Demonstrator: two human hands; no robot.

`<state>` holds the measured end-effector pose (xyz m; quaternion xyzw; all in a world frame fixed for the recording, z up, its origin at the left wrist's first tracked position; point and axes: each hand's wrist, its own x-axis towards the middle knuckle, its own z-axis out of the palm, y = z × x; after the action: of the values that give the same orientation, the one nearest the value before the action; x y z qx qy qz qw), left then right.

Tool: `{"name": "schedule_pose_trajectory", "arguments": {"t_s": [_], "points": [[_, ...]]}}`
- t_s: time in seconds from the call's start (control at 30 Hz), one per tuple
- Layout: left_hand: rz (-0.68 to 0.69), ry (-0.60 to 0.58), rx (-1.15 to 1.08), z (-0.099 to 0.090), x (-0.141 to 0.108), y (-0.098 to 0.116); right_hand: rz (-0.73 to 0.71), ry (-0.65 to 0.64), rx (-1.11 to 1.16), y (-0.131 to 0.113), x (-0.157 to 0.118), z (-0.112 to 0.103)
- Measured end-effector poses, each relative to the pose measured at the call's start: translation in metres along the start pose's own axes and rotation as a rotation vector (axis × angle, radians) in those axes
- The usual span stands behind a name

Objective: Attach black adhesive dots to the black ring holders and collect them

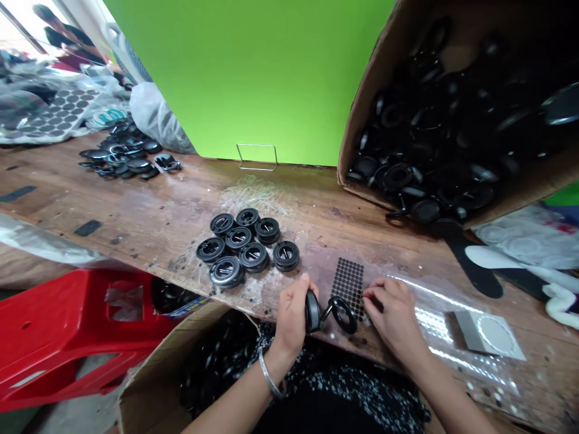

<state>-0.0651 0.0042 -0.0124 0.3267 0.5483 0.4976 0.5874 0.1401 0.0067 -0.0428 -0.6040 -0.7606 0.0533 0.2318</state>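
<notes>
My left hand (293, 313) grips a black round plastic part (312, 311) with a ridged rim, held on edge over the front of the bench. A smaller black ring (344, 316) sticks out from it on a short arm, toward the right. My right hand (392, 307) is beside a sheet of small black round stickers (347, 282), thumb and forefinger pinched together at the sheet's right edge. Whatever is between those fingertips is too small to make out. To the left of my left hand, several black round parts (253, 257) lie in a close group.
A cardboard box (357, 129) of black parts lies tipped at the right, beside a green panel (266, 78). More black parts (120, 154) are heaped at the far left. Below are a red stool (49, 325) and another open box (149, 361). A person (67, 36) is in the background.
</notes>
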Motion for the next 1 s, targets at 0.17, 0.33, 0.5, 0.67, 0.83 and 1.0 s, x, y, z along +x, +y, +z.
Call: {"name": "schedule_pose_trajectory", "arguments": {"t_s": [0.17,0.33,0.5,0.67,0.83,1.0], "points": [[-0.008,0.010,0.002,0.005,-0.002,0.001,-0.030,-0.117,-0.145,-0.012,0.009,-0.003],[0.041,0.038,0.073,0.009,-0.004,0.007,-0.022,-0.034,-0.175,-0.017,0.005,-0.004],[0.067,0.005,0.164,0.010,-0.006,0.008,-0.003,0.157,0.262,-0.034,0.000,-0.023],[0.062,-0.036,0.207,0.014,-0.007,0.005,-0.117,0.151,0.264,-0.057,0.000,-0.030],[0.063,-0.038,0.185,0.018,-0.009,0.002,-0.182,0.104,0.195,-0.055,-0.002,-0.026],[-0.089,0.052,0.011,0.018,-0.009,0.005,-0.321,0.127,0.103,-0.057,-0.016,-0.025]]}}
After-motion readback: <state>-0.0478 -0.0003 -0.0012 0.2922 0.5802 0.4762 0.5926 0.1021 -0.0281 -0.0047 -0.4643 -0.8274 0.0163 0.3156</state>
